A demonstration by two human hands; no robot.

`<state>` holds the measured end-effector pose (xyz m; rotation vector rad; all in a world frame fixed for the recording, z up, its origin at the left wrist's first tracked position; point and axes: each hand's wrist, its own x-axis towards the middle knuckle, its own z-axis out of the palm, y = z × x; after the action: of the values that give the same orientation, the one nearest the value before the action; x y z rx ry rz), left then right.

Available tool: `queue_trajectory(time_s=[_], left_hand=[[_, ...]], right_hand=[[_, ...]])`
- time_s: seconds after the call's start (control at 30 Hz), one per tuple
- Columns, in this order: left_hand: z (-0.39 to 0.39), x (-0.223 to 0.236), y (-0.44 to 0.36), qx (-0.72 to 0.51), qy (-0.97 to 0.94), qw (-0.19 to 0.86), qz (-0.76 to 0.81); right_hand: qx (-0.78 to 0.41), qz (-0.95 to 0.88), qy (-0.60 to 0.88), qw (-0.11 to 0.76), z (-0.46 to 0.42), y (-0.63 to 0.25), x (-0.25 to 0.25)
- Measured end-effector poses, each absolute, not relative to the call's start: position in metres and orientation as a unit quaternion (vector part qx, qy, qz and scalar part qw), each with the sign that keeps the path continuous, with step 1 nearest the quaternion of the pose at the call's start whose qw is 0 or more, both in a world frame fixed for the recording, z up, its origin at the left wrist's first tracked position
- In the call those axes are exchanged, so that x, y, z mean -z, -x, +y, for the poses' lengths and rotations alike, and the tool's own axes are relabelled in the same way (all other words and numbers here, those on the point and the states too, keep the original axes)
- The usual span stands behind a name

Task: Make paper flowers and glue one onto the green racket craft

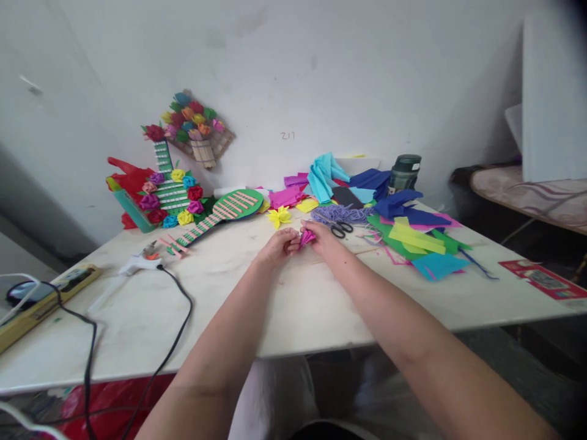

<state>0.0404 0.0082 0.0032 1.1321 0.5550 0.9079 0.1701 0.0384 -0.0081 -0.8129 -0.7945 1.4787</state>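
Both my hands meet over the middle of the white table (293,305), pinching a small folded pink paper piece (307,236). My left hand (279,243) has its fingers curled on the piece's left side. My right hand (321,235) grips its right side with closed fingers. A yellow paper flower (279,216) lies just beyond my hands. Black scissors (340,228) rest right of my right hand, beside a heap of purple yarn (339,214).
Coloured paper sheets (413,238) pile at the right. A dark green jar (405,173) stands by the wall. A paper-flower guitar craft (192,205) lies left. A glue gun (137,263) with black cord and a power strip (41,302) sit at the left edge.
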Motion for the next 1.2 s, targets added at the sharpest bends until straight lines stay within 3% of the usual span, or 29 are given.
queue_trajectory(time_s=[0.17,0.7,1.0,1.2], left_hand=[[0.010,-0.003,-0.038,-0.392,-0.525,0.714,0.247],[0.011,-0.005,-0.039,-0.373,-0.546,0.676,0.325],[0.011,-0.003,-0.033,-0.429,-0.524,0.686,0.265],[0.013,-0.001,-0.031,-0.491,-0.508,0.633,0.316]], right_hand=[[-0.652,-0.342,0.367,0.569,0.035,-0.172,0.003],[-0.595,-0.317,0.432,0.599,0.027,-0.166,-0.008],[-0.617,-0.338,0.337,0.626,0.024,-0.167,-0.007],[-0.619,-0.349,0.319,0.627,0.029,-0.173,-0.005]])
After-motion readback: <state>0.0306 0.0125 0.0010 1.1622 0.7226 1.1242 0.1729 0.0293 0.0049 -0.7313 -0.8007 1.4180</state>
